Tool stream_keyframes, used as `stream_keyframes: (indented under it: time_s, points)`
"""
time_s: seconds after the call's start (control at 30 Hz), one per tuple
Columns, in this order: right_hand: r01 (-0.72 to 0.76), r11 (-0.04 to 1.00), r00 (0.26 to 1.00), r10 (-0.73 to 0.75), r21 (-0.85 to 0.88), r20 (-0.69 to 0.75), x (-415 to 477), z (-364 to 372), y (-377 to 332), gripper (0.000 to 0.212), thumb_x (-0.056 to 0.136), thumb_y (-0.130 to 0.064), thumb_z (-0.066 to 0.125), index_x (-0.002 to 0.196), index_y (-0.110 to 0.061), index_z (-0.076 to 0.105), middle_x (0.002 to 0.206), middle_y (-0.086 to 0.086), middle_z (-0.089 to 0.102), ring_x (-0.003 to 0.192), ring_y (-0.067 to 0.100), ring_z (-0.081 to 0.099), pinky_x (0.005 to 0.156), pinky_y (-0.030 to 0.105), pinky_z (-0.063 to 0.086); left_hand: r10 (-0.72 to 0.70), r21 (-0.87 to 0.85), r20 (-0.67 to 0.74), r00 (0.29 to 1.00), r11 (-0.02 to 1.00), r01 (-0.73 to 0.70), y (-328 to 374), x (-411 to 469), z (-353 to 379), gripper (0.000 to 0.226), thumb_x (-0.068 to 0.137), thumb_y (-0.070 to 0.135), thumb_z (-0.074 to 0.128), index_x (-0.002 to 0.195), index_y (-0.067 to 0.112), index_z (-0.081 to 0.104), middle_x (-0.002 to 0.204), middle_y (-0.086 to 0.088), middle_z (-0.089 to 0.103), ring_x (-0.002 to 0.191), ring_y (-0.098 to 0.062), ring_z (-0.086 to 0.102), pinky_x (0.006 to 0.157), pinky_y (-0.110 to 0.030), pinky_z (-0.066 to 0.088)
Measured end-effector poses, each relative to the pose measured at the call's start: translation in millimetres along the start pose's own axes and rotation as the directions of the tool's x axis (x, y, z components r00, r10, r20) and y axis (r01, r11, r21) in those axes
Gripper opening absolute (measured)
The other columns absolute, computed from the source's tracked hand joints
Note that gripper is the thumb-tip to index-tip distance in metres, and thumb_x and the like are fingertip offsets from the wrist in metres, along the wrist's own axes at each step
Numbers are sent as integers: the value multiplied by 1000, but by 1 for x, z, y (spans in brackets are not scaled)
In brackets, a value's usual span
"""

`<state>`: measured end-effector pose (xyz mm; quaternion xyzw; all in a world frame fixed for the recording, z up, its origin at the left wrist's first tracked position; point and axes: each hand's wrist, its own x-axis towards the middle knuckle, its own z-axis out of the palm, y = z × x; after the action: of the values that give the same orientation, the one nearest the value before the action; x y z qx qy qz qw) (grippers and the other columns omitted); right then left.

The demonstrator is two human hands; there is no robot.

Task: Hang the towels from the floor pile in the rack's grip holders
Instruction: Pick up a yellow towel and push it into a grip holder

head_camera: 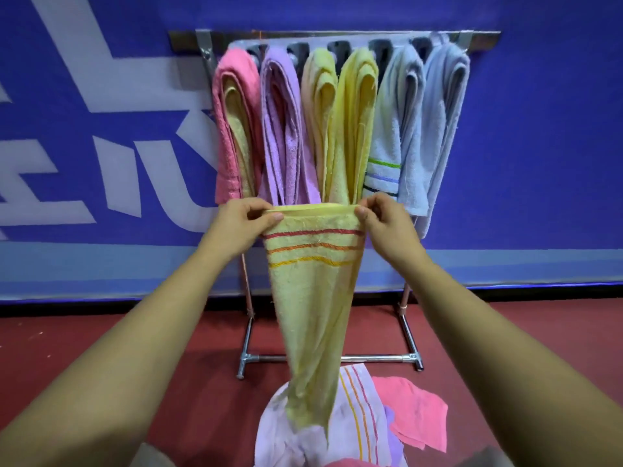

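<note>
The fingers point(273, 216) of the left hand point(241, 220) and the right hand point(384, 220) are curled, each pinching a top corner of a yellow towel point(313, 298) with red, orange and yellow stripes, so its upper edge is stretched between them. The towel hangs in front of the rack point(485, 40), its lower end trailing onto the pile point(357, 429) of white, pink and purple towels on the red floor point(135, 348). Six hung towels point(357, 123) fill the holders: pink, purple, two yellow, one pale and striped, one grey-blue. A blue wall point(539, 129) stands behind
</note>
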<state>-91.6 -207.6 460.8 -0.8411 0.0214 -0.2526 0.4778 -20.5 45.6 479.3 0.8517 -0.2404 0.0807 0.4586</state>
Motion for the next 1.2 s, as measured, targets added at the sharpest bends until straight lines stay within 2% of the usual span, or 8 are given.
stream_keyframes:
  time_s: [0.13,0.23,0.4,0.53,0.7,0.83,1.03,1.2]
  points:
    - [45,971,993,-18,233,-115,40,-34,-69,13,98,-18,55,86,-19,57,75,-6,54,70,9,50,68,30,43,91,-39,-211,973,994,-102,73,33,-32,8,88,31,71,81,26,73,71,9,68,64,-1,58,59,-14,44]
    - [-16,786,1000,3,618,22,62,-61,-99,14,101,-17,56,90,-11,63,74,2,61,67,13,58,64,28,50,50,-495,-70,996,865,-78,109,54,-53,17,90,18,68,74,20,72,70,1,63,61,-10,52,59,-23,43]
    - [-59,954,997,40,293,70,75,-82,-97,11,100,-11,59,90,-5,59,73,5,55,61,10,54,63,26,49,23,28,90,996,999,-26,107,71,-59,12,90,22,71,84,12,73,73,-2,64,66,-9,55,65,-23,47]
    - [12,922,997,-40,387,65,72,-100,-119,7,96,-9,64,91,-5,64,78,5,62,73,13,62,73,28,55,41,-164,-82,996,985,-54,124,72,-61,13,93,18,68,97,8,73,81,-6,68,70,-11,61,64,-19,54]
    - [-27,934,956,-80,357,281,69,-121,-126,13,89,2,68,101,6,65,86,13,67,81,19,68,82,29,58,55,-233,-141,988,969,-87,136,74,-67,8,91,23,71,83,24,73,79,3,69,75,-9,62,70,-25,55]
    - [-6,923,980,-72,384,188,67,-129,-129,3,94,-3,65,91,-3,66,76,1,70,74,12,68,74,24,59,118,-160,-91,989,978,-131,144,70,-70,11,89,20,72,81,27,72,75,9,69,68,1,61,67,-19,51]
    - [27,897,989,-88,441,118,64,-127,-133,10,97,-8,62,88,-10,60,69,-2,65,60,11,61,56,25,53,158,-150,-122,980,973,-175,149,71,-73,12,88,20,74,78,28,73,75,4,67,70,-8,58,71,-27,50]
    - [61,901,991,-105,429,80,61,-128,-136,7,95,-10,66,89,-11,63,83,7,68,78,22,64,73,39,57,170,-173,-90,981,968,-183,153,68,-79,4,89,20,73,93,23,73,73,2,65,72,-11,58,73,-30,51]
